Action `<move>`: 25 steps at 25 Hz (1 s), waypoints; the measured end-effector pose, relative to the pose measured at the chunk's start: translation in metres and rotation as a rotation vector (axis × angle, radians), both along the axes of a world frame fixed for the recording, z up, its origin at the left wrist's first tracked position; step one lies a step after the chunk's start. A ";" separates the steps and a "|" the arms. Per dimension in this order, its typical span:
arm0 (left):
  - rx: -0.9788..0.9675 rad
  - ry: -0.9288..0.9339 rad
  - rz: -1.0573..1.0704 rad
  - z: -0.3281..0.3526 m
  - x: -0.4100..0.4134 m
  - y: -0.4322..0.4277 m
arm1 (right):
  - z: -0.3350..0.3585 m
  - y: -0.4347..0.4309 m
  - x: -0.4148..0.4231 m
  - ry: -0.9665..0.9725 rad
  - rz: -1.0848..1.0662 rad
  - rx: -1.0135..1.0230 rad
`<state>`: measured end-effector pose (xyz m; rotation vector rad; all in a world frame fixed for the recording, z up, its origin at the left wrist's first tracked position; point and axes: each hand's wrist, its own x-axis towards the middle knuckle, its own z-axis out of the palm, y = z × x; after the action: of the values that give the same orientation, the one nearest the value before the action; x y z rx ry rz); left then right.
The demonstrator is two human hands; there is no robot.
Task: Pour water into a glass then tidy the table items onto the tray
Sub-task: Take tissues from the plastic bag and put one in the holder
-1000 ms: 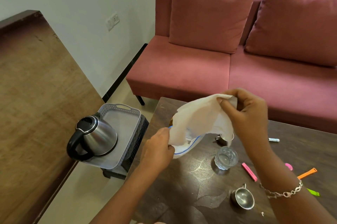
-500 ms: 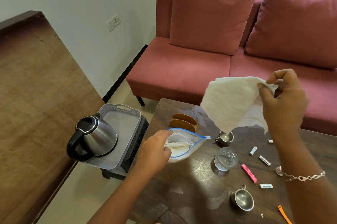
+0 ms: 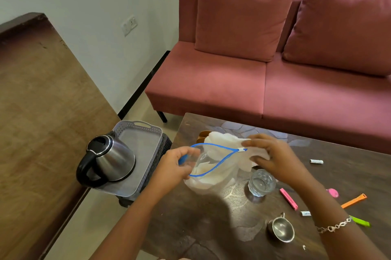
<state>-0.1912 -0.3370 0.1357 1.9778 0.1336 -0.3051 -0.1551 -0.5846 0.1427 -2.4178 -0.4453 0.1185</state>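
A clear zip bag (image 3: 211, 177) with a blue rim is held above the dark table (image 3: 201, 223). My left hand (image 3: 177, 166) grips its near edge and keeps its mouth wide. My right hand (image 3: 273, 158) pinches a white napkin (image 3: 224, 140) at the bag's far rim, partly inside the mouth. More white napkins lie in the bag. A clear glass (image 3: 261, 182) stands on the table just right of the bag. The steel kettle (image 3: 108, 159) sits on the grey tray (image 3: 141, 145) to the left, off the table.
On the table lie a steel cup (image 3: 281, 229), a pink clip (image 3: 288, 198), an orange clip (image 3: 354, 200), a green clip (image 3: 359, 221) and small white batteries (image 3: 316, 161). A wooden holder (image 3: 204, 133) peeks behind the napkin. A pink sofa (image 3: 275, 69) lines the far side.
My right hand has brought the white napkin down from in front of the sofa to the bag's mouth. My left hand has lifted the bag and spread it wider.
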 end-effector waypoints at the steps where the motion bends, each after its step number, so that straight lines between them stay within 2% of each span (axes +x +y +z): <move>1: -0.019 0.001 -0.004 0.000 0.000 0.000 | -0.002 0.002 -0.002 0.019 0.009 0.029; 5: -0.017 -0.008 -0.034 -0.003 0.000 0.001 | -0.007 0.010 -0.005 0.003 -0.050 0.124; 10: -0.008 -0.022 -0.027 -0.005 -0.003 0.005 | -0.014 0.014 -0.005 -0.065 -0.097 0.128; 13: 0.146 -0.026 -0.169 -0.003 -0.006 0.014 | -0.018 0.014 -0.006 -0.090 -0.141 0.135; 17: 0.326 -0.084 -0.196 -0.010 -0.007 0.024 | -0.029 0.016 -0.012 -0.047 -0.173 0.116; 22: 0.366 0.143 -0.396 -0.025 -0.001 0.048 | -0.049 0.023 -0.028 0.165 -0.088 0.075; 25: 0.359 0.299 -0.492 -0.052 0.007 0.060 | -0.063 0.030 -0.036 0.294 -0.051 -0.045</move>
<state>-0.1839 -0.2774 0.0835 2.2935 -0.1211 -0.9519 -0.1910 -0.5550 0.0797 -2.4018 -0.2482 0.4585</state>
